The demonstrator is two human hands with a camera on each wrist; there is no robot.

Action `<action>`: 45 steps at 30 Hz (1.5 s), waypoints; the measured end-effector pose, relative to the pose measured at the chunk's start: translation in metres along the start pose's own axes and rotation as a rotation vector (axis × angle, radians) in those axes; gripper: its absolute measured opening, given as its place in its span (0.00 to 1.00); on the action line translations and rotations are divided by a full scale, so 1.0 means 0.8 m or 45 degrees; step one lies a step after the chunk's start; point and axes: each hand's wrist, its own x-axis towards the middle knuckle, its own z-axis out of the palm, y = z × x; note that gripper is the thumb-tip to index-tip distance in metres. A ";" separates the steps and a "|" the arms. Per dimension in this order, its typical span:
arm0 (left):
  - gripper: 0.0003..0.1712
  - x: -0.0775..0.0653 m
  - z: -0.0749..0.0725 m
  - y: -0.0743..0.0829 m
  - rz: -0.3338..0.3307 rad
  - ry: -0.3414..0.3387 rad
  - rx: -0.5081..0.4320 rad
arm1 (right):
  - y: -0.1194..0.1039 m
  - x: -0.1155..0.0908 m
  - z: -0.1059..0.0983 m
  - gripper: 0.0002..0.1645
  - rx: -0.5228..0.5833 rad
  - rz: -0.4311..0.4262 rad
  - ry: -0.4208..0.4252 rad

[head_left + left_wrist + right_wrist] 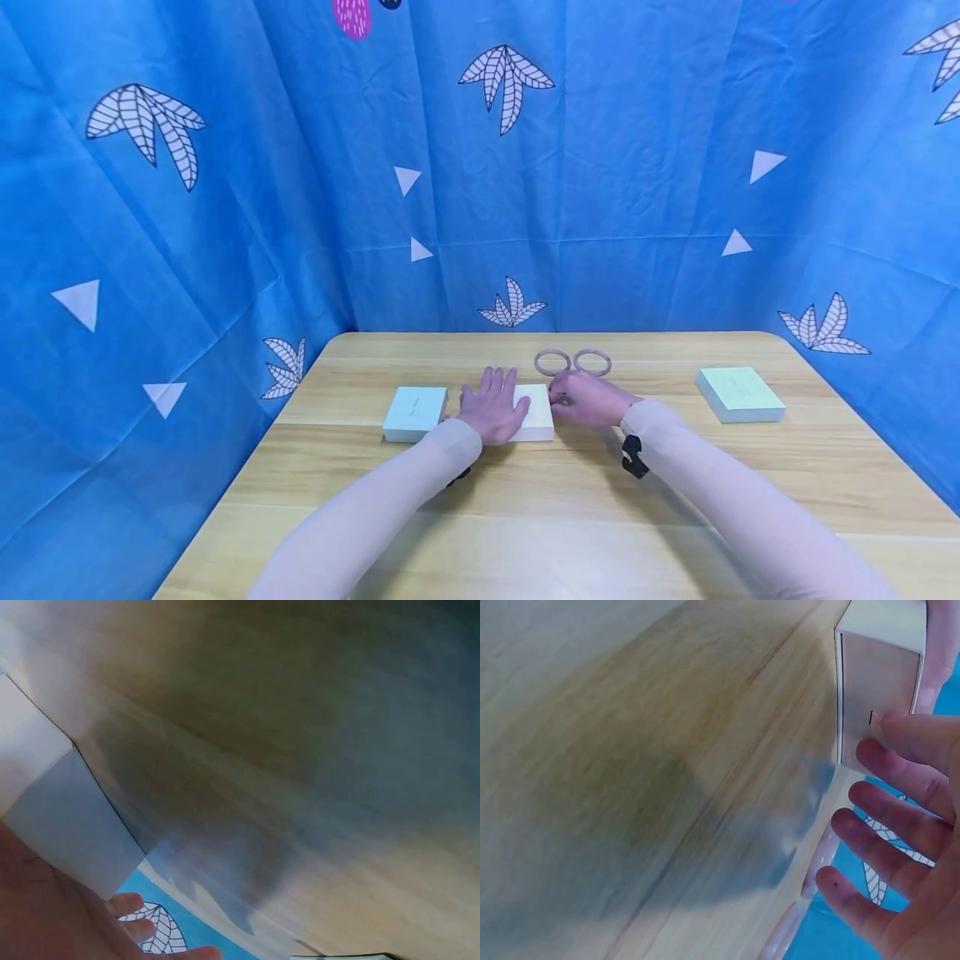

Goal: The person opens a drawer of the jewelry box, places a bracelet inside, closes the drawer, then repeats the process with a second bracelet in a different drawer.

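Note:
A small white box (534, 408) sits on the table between my two hands. My left hand (491, 410) lies across its top and left part, fingers extended and pointing away from me. At the box's right side is my right hand (591, 398). In the right wrist view, its thumb and forefinger pinch at a small pull tab (874, 718) on the box's drawer-like end face, while the other fingers are spread and slightly bent. Just behind the right hand lie two pinkish rings, a left ring (552, 351) and a right ring (592, 351).
A pale blue box (415, 412) stands just left of my left hand. Farther off on the right is a pale green box (740, 392). The wooden table (525, 525) ends at a blue patterned curtain (637, 167) behind and on both sides.

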 end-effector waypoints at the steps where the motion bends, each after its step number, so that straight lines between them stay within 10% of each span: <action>1: 0.42 -0.001 -0.001 0.000 0.003 0.006 -0.002 | 0.000 0.000 0.000 0.05 -0.001 0.000 0.001; 45: 0.43 0.011 0.009 -0.003 -0.028 -0.001 0.035 | 0.003 -0.003 0.003 0.05 -0.060 0.125 0.044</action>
